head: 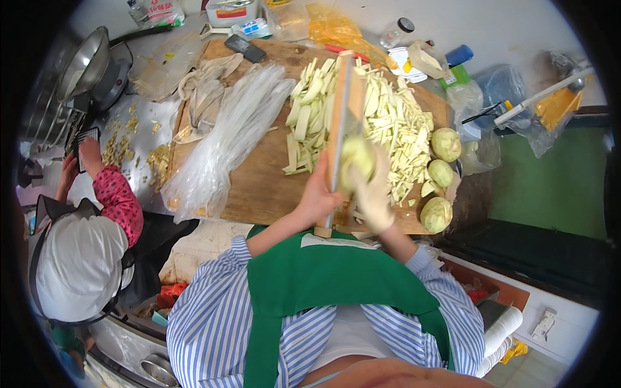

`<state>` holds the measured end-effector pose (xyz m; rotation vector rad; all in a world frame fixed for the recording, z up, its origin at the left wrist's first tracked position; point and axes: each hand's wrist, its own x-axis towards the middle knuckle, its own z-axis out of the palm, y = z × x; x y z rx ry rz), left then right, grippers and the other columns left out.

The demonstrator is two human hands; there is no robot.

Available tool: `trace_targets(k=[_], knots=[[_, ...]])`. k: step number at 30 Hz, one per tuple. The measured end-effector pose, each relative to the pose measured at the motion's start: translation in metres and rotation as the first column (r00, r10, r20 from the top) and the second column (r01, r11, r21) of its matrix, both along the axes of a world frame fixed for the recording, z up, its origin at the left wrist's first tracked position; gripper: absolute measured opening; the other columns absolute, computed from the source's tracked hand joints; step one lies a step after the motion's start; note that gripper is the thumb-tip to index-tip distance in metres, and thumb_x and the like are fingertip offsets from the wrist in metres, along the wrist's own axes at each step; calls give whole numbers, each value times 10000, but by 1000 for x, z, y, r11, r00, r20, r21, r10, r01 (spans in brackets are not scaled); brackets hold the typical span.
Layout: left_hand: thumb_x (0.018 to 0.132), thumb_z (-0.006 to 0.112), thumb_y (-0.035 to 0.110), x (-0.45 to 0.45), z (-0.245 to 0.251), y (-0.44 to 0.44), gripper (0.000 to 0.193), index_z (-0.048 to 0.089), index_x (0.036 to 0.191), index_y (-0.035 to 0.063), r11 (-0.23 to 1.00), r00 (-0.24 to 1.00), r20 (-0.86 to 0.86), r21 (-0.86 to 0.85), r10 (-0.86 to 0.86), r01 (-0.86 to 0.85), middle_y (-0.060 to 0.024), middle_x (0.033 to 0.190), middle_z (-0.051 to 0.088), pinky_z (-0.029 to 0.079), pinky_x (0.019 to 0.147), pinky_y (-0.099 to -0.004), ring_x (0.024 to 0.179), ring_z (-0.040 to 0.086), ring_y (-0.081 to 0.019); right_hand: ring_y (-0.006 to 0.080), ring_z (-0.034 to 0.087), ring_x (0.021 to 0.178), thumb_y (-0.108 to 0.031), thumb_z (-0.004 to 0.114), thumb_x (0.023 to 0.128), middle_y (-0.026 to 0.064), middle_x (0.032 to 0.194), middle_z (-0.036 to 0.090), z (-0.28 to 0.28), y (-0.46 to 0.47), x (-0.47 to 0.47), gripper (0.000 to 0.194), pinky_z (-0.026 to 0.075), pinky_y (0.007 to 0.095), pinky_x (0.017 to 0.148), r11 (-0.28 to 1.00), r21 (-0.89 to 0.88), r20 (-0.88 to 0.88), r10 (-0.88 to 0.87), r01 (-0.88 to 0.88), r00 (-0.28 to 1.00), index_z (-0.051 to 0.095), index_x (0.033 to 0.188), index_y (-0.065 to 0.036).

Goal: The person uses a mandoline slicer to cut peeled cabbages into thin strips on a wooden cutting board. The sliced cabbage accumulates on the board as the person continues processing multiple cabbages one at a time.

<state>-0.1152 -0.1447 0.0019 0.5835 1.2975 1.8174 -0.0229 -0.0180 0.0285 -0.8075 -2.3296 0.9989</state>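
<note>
My bare left hand point(318, 194) grips the side of a long wooden slicer board point(339, 126) that stands tilted, its lower end against my green apron. In a pale glove, my right hand point(376, 199) presses a peeled, light green round vegetable point(356, 160) against the slicer's face; hand and vegetable are blurred. Cut pale green strips point(400, 131) lie heaped on the wooden cutting board point(257, 179), on both sides of the slicer. Several whole peeled vegetables point(436, 215) rest along the board's right edge, with a small cut piece point(428, 188) among them.
Clear plastic bags point(233, 136), a cloth point(206, 97) and a black phone-like object point(245, 48) lie on the board's left part. At left a co-worker in a white cap point(77, 266) holds a black grater-like tool point(82, 145). A glass jar point(397, 33) stands behind the board.
</note>
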Motion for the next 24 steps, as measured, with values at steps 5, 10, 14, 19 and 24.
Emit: trace_targets(k=[5, 10, 14, 19, 24], knots=[[735, 619, -17, 6, 4, 4, 1042, 37, 1600, -46, 971, 978, -169, -222, -123, 84, -302, 1548, 353, 453, 1046, -334, 1376, 459, -342, 339, 376, 1423, -346, 670, 894, 208, 1472, 450, 3, 41, -48, 680, 312, 437, 1177, 966, -146, -104, -229, 213, 968, 468, 1477, -59], [724, 605, -34, 18, 16, -12, 1036, 51, 1599, -49, 958, 976, -112, -240, -186, 155, -297, 1555, 350, 388, 1114, -345, 1426, 404, -342, 301, 524, 1305, -273, 650, 946, 202, 1444, 500, 13, 116, -66, 653, 416, 391, 1113, 853, -472, -380, -424, 222, 822, 420, 1496, -7], [725, 590, -48, 5, 19, -10, 1011, 72, 1593, -58, 969, 980, -122, -211, -155, 127, -315, 1550, 345, 341, 1155, -340, 1455, 368, -374, 287, 476, 1368, -272, 601, 993, 169, 1529, 436, 19, 97, -43, 649, 364, 381, 1154, 792, -597, -347, -400, 129, 848, 354, 1540, -26], [710, 608, -35, 10, 24, -5, 1020, 96, 1592, -52, 935, 938, -208, -284, -277, 213, -313, 1548, 355, 345, 1153, -350, 1457, 364, -383, 307, 404, 1421, -392, 760, 854, 199, 1524, 436, -2, 136, -54, 857, 303, 389, 1196, 957, -236, -113, -199, 168, 974, 379, 1521, -12], [708, 620, -30, 11, 15, -11, 1030, 97, 1595, -43, 933, 950, -149, -280, -276, 227, -302, 1554, 356, 343, 1154, -350, 1448, 376, -370, 306, 525, 1316, -365, 672, 931, 184, 1480, 482, -23, 149, -42, 715, 451, 382, 1090, 840, -524, -261, -319, 144, 911, 391, 1516, -64]])
